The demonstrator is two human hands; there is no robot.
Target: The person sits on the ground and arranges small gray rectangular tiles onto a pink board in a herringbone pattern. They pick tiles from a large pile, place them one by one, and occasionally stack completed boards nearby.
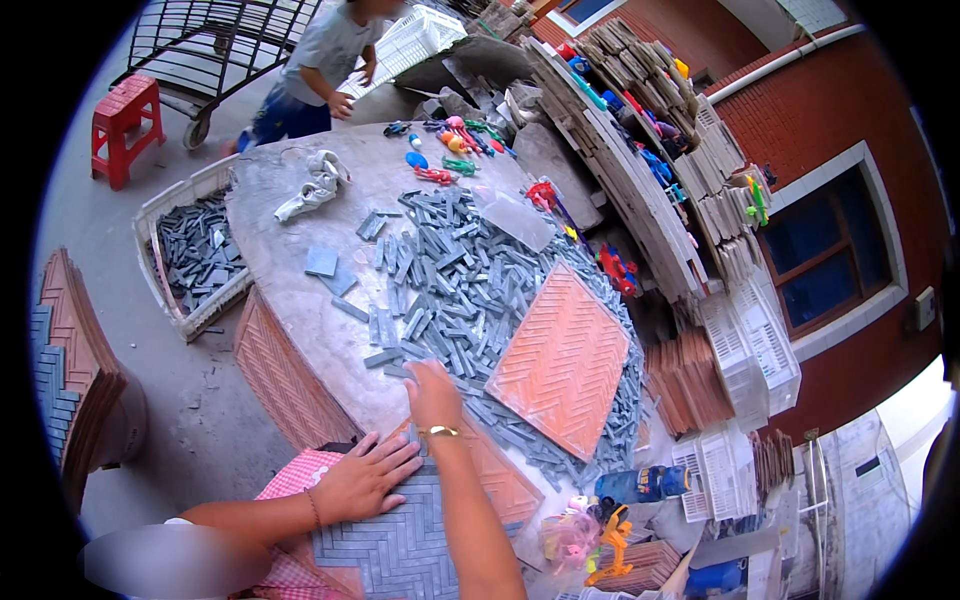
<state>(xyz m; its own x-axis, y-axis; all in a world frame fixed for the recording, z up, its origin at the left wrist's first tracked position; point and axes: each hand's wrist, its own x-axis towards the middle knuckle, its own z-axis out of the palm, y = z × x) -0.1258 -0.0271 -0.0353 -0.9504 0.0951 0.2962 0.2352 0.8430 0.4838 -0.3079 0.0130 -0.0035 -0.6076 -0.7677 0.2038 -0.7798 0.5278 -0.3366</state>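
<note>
My left hand (365, 478) lies flat with fingers spread on a sheet of blue-grey strip tiles (385, 530) laid in a herringbone pattern. The strips sit in an orange-brown mould (500, 470), whose grooves show bare at its right end. Beyond it, my right hand (435, 396) reaches to the near left edge of a heap of loose grey strip tiles (450, 270). Its thumb and fingers are slightly apart, and I see nothing between them. A bracelet circles that wrist. An orange grooved mould (565, 360) lies on the heap's right side.
A crate of grey strips (195, 250) stands left of the table (290, 230). Crumpled gloves (315, 185) and small colourful toys (455, 145) lie on the far side. A person (320, 70) is beyond, near a red stool (127, 130). Stacked moulds (85, 370) stand left.
</note>
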